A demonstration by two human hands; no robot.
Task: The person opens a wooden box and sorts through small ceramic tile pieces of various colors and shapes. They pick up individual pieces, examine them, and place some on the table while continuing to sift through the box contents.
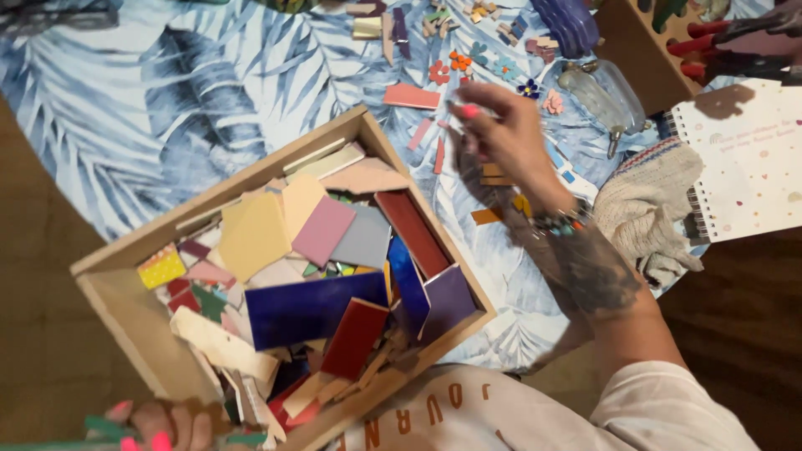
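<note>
Right hand (501, 134): reaches out over the leaf-print cloth (167, 100), fingers loosely curled above small pink tile strips (428, 144); I cannot tell whether it pinches one.
Left hand (163, 423): grips the near corner of the wooden box (125, 292).
Box: full of coloured tile pieces (317, 259), between the hands.
Beside: spiral notebook (743, 159), knitted glove (647, 200).

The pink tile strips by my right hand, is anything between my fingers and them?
Nothing visible. The right hand hovers over the leaf-print cloth, and the pink tile strips lie uncovered just beside its fingers.
</note>
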